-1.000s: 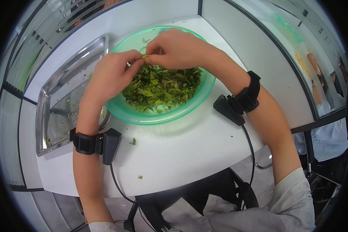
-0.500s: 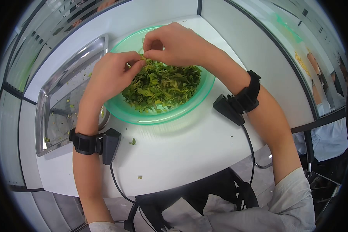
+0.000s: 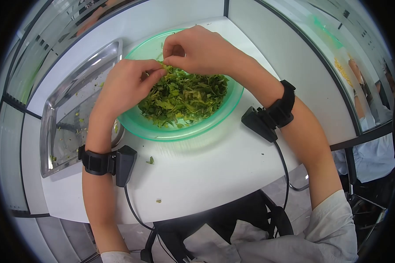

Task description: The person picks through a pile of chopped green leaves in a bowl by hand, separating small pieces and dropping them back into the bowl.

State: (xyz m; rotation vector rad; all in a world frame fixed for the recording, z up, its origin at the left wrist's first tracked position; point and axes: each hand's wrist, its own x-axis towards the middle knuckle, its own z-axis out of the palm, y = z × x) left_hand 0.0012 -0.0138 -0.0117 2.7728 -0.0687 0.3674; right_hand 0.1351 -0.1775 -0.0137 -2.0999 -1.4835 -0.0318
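A translucent green bowl (image 3: 182, 135) holds a heap of torn leafy greens (image 3: 186, 98). Over its far left side, my left hand (image 3: 125, 85) pinches a small yellow-green leaf piece between thumb and index finger. My right hand (image 3: 202, 50) is closed in a pinch right beside it, its fingertips meeting at the same leaf piece. Most of that piece is hidden by the fingers. Both wrists wear black strapped devices with cables.
Left of the bowl lies a metal tray (image 3: 52, 136) with scattered green scraps. Loose leaf bits (image 3: 150, 160) dot the white table (image 3: 197, 175). Low partition walls (image 3: 294, 65) enclose the back and right side. Beyond the right glass, another person's arm shows near yellow pieces.
Almost nothing differs. The fingers of my left hand have straightened slightly at the pinch; both hands stay in place over the bowl.
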